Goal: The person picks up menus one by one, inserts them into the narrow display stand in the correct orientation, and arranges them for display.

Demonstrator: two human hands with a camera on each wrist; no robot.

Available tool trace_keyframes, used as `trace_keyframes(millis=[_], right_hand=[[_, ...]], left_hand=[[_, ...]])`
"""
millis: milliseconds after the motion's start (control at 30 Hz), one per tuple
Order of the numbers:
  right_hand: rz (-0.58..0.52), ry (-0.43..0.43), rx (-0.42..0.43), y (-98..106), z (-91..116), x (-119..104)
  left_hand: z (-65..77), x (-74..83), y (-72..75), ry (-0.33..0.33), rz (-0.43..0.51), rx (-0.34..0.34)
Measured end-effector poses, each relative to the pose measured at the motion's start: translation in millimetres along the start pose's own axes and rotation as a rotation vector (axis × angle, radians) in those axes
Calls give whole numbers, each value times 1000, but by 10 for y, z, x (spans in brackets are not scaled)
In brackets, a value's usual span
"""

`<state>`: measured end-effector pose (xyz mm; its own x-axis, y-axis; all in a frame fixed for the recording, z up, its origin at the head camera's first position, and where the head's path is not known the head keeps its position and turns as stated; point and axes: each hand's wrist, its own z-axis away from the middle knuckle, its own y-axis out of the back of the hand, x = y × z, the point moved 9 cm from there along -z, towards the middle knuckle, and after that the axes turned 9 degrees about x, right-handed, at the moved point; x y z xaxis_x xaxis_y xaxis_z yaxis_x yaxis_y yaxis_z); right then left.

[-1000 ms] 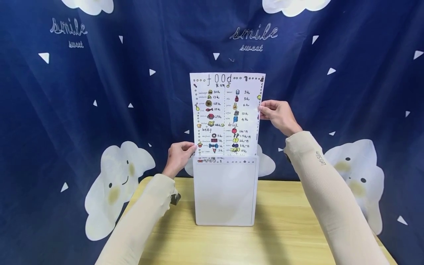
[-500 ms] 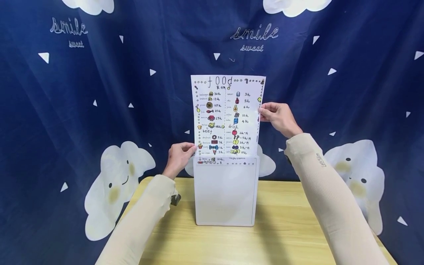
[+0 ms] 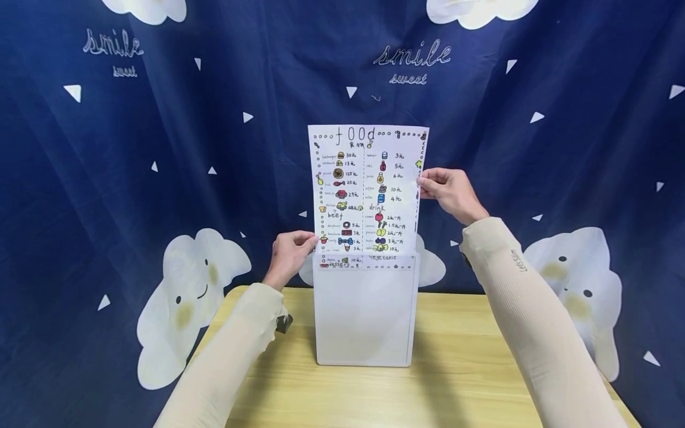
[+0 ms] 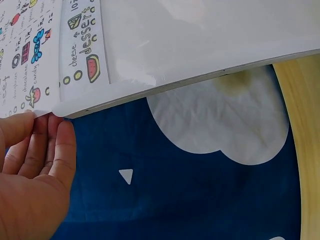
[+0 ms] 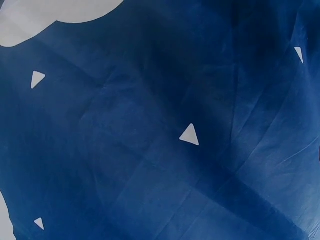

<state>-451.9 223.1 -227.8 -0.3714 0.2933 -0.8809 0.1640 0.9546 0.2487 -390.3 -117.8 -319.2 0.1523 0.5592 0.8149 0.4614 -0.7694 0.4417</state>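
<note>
A white paper menu (image 3: 364, 190) headed "food", with small coloured food drawings and prices, stands upright above a white display stand (image 3: 365, 321). Its bottom strip shows through the stand's clear front, inside the top opening. My left hand (image 3: 289, 255) pinches the menu's left edge just above the stand's upper corner; in the left wrist view the thumb (image 4: 17, 127) lies over the paper with the fingers behind. Higher up, my right hand (image 3: 452, 191) pinches the right edge between thumb and fingers. The right wrist view has only curtain in it, apart from a sliver at its right edge.
The stand rests upright on a light wooden table (image 3: 460, 339). Behind the table hangs a dark blue curtain (image 3: 278, 77) with white clouds, triangles and "smile sweet" lettering.
The menu has slid slightly down into the stand, so more of its bottom strip shows behind the clear front. My right hand has lowered with it; the left has hardly moved.
</note>
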Motion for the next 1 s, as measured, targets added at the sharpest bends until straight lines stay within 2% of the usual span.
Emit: trace_keyframes(millis=[633, 833, 1000], right_hand=[[1, -6, -2, 25, -11, -4], [38, -11, -1, 62, -17, -40], [20, 4, 26, 88, -65, -159]], left_hand=[[-45, 32, -4, -6, -4, -2], [-151, 238, 44, -57, -4, 11], [-283, 499, 149, -124, -22, 38]])
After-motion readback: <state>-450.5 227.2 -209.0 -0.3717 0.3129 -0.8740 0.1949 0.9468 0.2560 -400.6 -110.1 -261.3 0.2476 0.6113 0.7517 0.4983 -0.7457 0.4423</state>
